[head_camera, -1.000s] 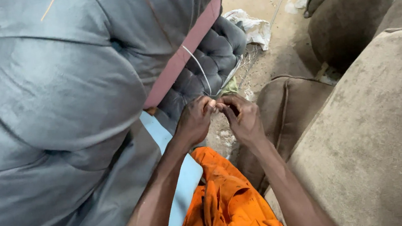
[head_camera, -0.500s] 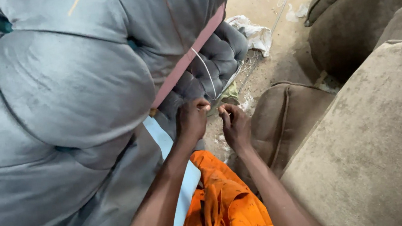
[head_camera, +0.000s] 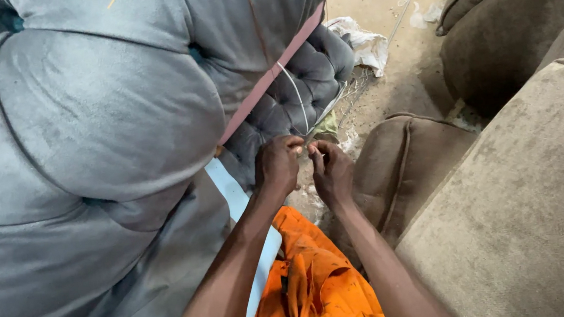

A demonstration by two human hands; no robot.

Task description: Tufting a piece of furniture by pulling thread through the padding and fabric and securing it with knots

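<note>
A large grey tufted upholstered piece (head_camera: 103, 121) fills the left of the head view, with a pink strip (head_camera: 267, 86) running along its edge. A thin white cord (head_camera: 298, 97) loops from that edge down to my hands. My left hand (head_camera: 278, 166) and my right hand (head_camera: 330, 169) meet fingertip to fingertip just below the tufted end, both pinching the cord. An orange cloth (head_camera: 316, 287) lies over my lap beneath my forearms.
Brown upholstered sofa parts (head_camera: 524, 203) crowd the right side, one rounded arm (head_camera: 401, 160) close to my right hand. Bare concrete floor (head_camera: 384, 1) shows at the top with white scraps (head_camera: 364, 41) and loose threads. A pale blue strip (head_camera: 234, 198) hangs beside my left forearm.
My hands parted slightly half a second ago and have come back together on the cord. The view has shifted a little.
</note>
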